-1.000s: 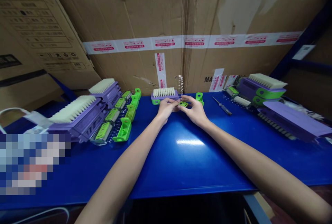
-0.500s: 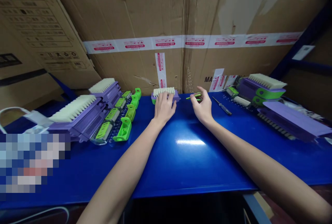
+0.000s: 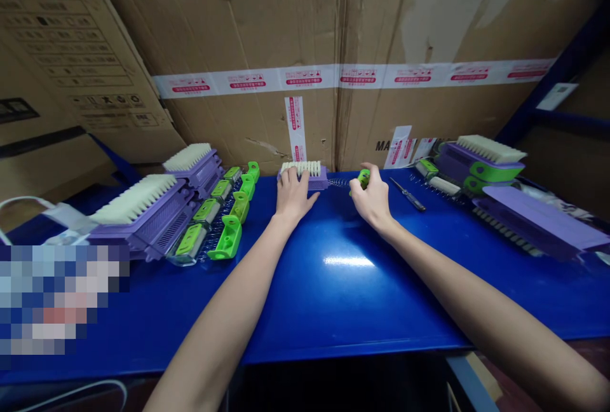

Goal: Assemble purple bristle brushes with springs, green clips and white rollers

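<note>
Here's the purple plastic brush with cream bristles (image 3: 318, 179), under the left hand (image 3: 292, 194), whose fingers spread over the bristles, thumb out wide. The right hand (image 3: 374, 201) pinches a bright green plastic piece (image 3: 364, 177), and a silvery coiled spring (image 3: 339, 182) runs between both sets of fingers! Looks like stretching that spring is the step; next calls for a braced brush, steady pull. Beyond the right fingers, brown cardboard (image 3: 357, 135) reads "MA"; far left of the left fingers, a printed carton (image 3: 95, 68) says "V6".
</note>
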Demonstrator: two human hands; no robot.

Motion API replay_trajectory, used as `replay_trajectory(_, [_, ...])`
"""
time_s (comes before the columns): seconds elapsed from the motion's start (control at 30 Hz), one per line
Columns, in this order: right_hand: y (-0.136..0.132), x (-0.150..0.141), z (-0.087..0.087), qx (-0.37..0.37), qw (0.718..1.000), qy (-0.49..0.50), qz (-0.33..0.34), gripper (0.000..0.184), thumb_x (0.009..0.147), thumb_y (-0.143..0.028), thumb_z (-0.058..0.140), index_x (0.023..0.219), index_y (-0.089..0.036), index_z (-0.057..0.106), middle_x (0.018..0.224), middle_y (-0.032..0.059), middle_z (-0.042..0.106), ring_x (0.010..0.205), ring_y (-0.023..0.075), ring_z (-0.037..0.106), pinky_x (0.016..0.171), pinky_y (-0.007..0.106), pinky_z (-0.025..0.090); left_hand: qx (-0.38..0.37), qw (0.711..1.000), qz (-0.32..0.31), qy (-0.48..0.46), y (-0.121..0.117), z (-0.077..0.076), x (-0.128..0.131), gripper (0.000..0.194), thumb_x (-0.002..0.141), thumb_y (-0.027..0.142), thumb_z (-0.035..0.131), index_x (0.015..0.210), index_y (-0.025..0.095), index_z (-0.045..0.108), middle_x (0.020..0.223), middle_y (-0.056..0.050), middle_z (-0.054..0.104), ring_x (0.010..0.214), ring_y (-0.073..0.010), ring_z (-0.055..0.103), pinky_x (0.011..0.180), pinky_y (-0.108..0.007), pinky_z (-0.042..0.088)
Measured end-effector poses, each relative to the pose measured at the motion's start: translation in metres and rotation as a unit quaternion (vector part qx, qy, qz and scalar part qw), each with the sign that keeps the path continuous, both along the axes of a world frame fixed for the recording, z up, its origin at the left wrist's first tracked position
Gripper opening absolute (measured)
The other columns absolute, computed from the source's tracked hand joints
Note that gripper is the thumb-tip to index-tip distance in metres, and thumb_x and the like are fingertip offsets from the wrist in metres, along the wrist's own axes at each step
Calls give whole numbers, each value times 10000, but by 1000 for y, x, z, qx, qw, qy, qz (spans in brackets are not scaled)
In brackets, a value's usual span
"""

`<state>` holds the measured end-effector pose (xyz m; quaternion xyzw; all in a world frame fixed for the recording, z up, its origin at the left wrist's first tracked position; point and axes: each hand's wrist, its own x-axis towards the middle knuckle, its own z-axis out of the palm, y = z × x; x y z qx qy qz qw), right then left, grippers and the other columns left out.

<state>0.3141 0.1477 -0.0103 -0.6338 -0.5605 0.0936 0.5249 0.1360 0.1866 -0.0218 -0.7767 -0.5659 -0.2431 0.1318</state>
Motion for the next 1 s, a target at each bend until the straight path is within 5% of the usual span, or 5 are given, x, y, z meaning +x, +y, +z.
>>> replay_trajectory(0.3, [0, -2, 1, -110, 979, 148, 83, 532, 783, -291, 436, 1303, -184, 447, 588, -38, 528, 416, 135, 517, 386, 238, 419, 21, 1000, 4, -4, 0, 0, 0, 430, 799, 491, 617, 1082, 168, 610, 1196, -184, 447, 1135, -357, 411, 933, -475, 415])
replay_trajectory(0.73, [1, -4, -3, -118, 988, 79, 68, 497, 788, -263, 536, 1268, -147, 479, 623, 13, 596, 394, 144, 547, 339, 254, 464, 43, 994, -46, -93, 6, -1, -8, 304, 813, 466, 621, 786, 169, 677, 1118, -137, 512, 1098, -292, 457, 936, -420, 444])
replay_trajectory(0.87, [1, -4, -2, -116, 983, 127, 72, 386, 783, -245, 550, 1157, -151, 535, 574, -1, 575, 402, 145, 564, 329, 239, 477, 46, 989, -57, -128, 8, -2, -12, 369, 806, 425, 638, 535, 181, 586, 1085, -114, 533, 1067, -268, 476, 892, -400, 473])
replay_trajectory(1.0, [2, -3, -2, -114, 980, 156, 46, 402, 788, -273, 552, 1166, -142, 517, 713, 53, 629, 460, 167, 608, 380, 291, 527, 59, 986, -58, -142, 11, -3, -15, 411, 773, 430, 678, 484, 185, 517, 1033, -106, 545, 1022, -253, 492, 864, -385, 482])
